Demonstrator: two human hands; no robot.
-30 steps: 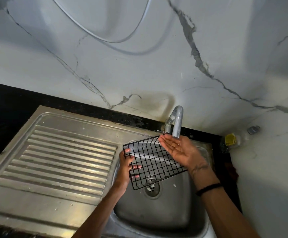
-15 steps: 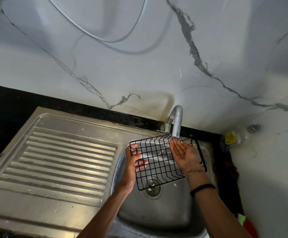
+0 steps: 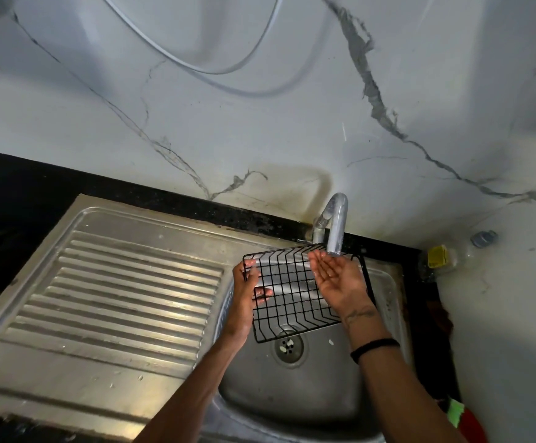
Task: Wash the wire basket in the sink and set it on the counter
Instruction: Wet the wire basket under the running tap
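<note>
1. Nearest, two bare forearms reach up from the bottom edge over the steel sink basin [image 3: 292,401], and a black band [image 3: 374,348] circles the right wrist.
2. In the basin floor the round drain [image 3: 289,346] lies just below the lower edge of the basket.
3. At 8 o'clock of the drain spreads the ribbed steel drainboard [image 3: 126,295], part of the same sink unit.
4. Held above the basin, the black wire basket [image 3: 292,295] is tilted, its open side facing the camera and its lower edge hanging over the drain without touching the basin.
5. The left hand [image 3: 247,292] grips the basket's 9 o'clock edge, thumb hooked over the rim wire and fingers curled behind the grid.
6. The right hand [image 3: 340,282] lies flat and spread, palm up, against the basket's 3 o'clock half, its fingertips reaching toward the spout; it grips nothing.
7. The metal tap [image 3: 335,225] curves down at 12 o'clock of the basket, its mouth just above the basket's top rim; whether water runs I cannot tell.
8. At 3 o'clock of the tap, a yellow object [image 3: 437,257] sits in the corner on the black counter [image 3: 20,193].
9. Farthest, the white veined marble wall [image 3: 260,123] carries a pale looping hose [image 3: 196,63].
</note>
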